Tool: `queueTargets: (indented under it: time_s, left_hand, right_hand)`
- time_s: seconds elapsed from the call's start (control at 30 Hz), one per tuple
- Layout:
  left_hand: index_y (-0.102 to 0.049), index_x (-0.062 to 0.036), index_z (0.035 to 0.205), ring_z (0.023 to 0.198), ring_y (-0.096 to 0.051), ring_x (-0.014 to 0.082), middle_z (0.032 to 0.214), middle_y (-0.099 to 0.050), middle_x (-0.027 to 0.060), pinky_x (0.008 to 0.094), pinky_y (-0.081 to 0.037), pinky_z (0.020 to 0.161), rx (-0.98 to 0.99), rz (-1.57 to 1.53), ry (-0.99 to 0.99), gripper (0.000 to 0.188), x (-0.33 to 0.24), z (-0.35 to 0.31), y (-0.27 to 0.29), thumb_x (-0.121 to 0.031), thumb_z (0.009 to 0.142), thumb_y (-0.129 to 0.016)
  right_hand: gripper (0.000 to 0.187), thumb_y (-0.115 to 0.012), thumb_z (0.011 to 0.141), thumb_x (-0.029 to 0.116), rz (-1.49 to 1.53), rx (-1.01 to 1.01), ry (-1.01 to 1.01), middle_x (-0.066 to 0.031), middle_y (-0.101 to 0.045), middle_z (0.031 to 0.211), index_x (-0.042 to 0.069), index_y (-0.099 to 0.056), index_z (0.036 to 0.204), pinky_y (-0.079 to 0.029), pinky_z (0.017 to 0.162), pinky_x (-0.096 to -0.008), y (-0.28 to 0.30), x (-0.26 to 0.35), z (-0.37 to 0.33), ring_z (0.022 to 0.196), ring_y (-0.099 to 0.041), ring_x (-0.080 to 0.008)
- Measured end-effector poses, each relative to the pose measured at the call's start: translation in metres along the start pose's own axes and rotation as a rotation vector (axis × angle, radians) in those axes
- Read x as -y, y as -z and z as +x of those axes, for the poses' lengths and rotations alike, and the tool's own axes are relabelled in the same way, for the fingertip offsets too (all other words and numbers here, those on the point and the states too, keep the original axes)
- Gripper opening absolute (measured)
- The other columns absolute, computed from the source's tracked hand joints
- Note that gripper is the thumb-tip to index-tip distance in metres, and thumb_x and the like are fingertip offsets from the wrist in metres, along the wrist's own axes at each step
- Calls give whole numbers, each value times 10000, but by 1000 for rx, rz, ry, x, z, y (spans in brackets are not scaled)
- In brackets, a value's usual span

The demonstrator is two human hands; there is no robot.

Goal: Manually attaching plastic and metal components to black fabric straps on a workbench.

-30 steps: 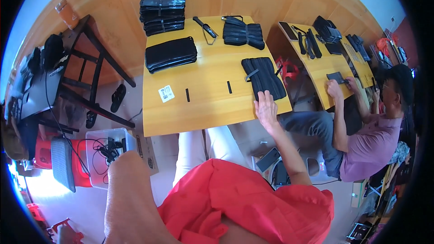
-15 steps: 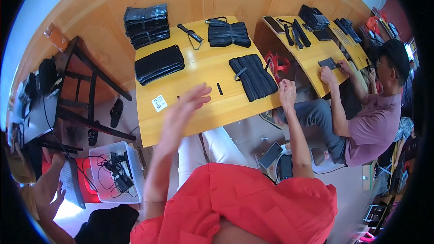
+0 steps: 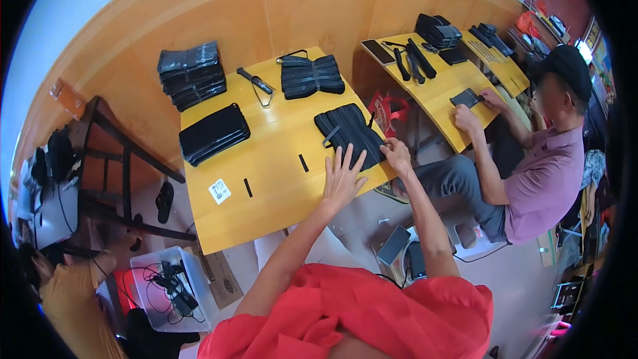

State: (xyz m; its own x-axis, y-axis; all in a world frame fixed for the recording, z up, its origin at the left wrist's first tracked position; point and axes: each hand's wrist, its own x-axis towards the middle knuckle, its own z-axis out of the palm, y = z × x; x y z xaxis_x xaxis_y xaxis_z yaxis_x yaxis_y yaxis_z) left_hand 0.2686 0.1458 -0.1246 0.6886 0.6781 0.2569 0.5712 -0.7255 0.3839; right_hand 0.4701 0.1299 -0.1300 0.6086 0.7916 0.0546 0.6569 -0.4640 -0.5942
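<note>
A bundle of flat black pieces [image 3: 345, 127] with a strap round it lies at the right side of the yellow table. My left hand [image 3: 343, 178] rests on its near end, fingers spread and holding nothing. At the bundle's right corner, my right hand [image 3: 397, 157] has its fingers curled and pinches the edge. Two short black strips, one a left strip [image 3: 248, 187] and one a right strip [image 3: 304, 163], lie on the wood, beside a white label [image 3: 219, 191]. Farther back sits another banded black bundle [image 3: 312, 78].
A neat black stack [image 3: 214, 134] and a taller wrapped stack [image 3: 191, 78] stand at the left, with a black strap tool [image 3: 256, 81] nearby. A co-worker in a purple shirt [image 3: 545, 179] handles a black piece at the adjoining table. Below left is a clear bin [image 3: 156, 322] of cables.
My left hand has swung right, from over the table's middle onto the black bundle. My right hand has come in to the bundle's edge. The whole view has shifted slightly.
</note>
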Motion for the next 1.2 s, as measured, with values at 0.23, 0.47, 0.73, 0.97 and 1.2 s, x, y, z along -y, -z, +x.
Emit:
queueTargets:
  time_s: [0.23, 0.47, 0.73, 0.97, 1.2]
  left_hand:
    - [-297, -195, 1377, 1320, -152, 379, 1446, -183, 133, 587, -152, 1023, 2, 2, -20, 637, -1, 3, 0, -359, 821, -562]
    - [-297, -199, 1377, 1324, -151, 368, 1447, -187, 124, 590, -145, 1023, 19, 17, 6, 631, 3, 4, 1, -364, 825, -553]
    - [-295, -202, 1378, 1325, -158, 359, 1448, -190, 117, 595, -138, 1024, 6, -1, -11, 635, -1, 2, 2, -350, 822, -563]
    - [-301, -202, 1376, 1327, -154, 358, 1445, -197, 116, 596, -135, 1026, 1, 11, -8, 634, 2, 2, -1, -356, 819, -564]
    - [-333, -138, 1351, 1306, -219, 325, 1405, -258, 147, 605, -108, 1021, -30, 18, -82, 675, -15, 15, 22, -414, 789, -582]
  right_hand:
    - [244, -680, 699, 230, 197, 159, -172, -79, -643, 831, 54, -623, 858, -441, 746, -344, -4, -18, 22, 833, -607, -224]
    - [273, -736, 625, 97, 563, 232, -181, -54, -597, 723, 13, -592, 841, -428, 621, -261, 10, 3, 19, 673, -554, -134]
    - [413, -742, 592, 110, 185, 68, 127, -64, -606, 714, -4, -620, 970, -458, 628, -281, 3, -8, 29, 662, -564, -158]
    - [116, -632, 785, 179, 739, 333, -137, 36, -515, 587, 76, -619, 836, -327, 401, -176, 25, 23, 24, 463, -448, -36]
    - [148, -598, 814, 209, 685, 372, -207, 21, -512, 572, 75, -593, 751, -335, 389, -192, 28, 17, 23, 442, -455, -59]
